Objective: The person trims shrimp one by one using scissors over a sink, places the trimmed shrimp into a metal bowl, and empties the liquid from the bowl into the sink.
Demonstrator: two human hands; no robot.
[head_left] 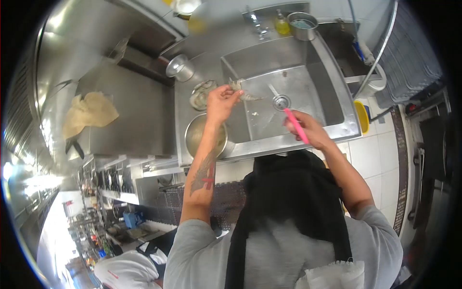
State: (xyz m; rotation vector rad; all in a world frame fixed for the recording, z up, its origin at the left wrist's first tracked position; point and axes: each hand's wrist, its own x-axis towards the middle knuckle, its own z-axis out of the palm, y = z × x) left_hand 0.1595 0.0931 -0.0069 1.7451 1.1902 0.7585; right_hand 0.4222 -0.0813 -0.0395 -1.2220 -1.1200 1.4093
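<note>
My left hand (223, 102) is raised over the left edge of the steel sink (315, 137), fingers pinched around a grey raw shrimp (250, 97). The shrimp's tail end points right, over the basin. In my right hand (309, 129) is a knife with a pink handle (296, 124); its thin blade reaches up and left over the drain (281, 102). Beside my left hand, more greyish shrimp (202, 95) lie heaped on the counter, partly hidden by the hand. A round metal bowl (193, 137) stands below them, partly covered by my left forearm.
A metal pot (180, 68) stands at the counter's back left. Behind the sink are a faucet (257, 24), a yellow soap bottle (282, 23) and another pot (303, 30). A tan cloth (90, 113) lies on the left surface. Another person's white sleeve (127, 269) shows at lower left.
</note>
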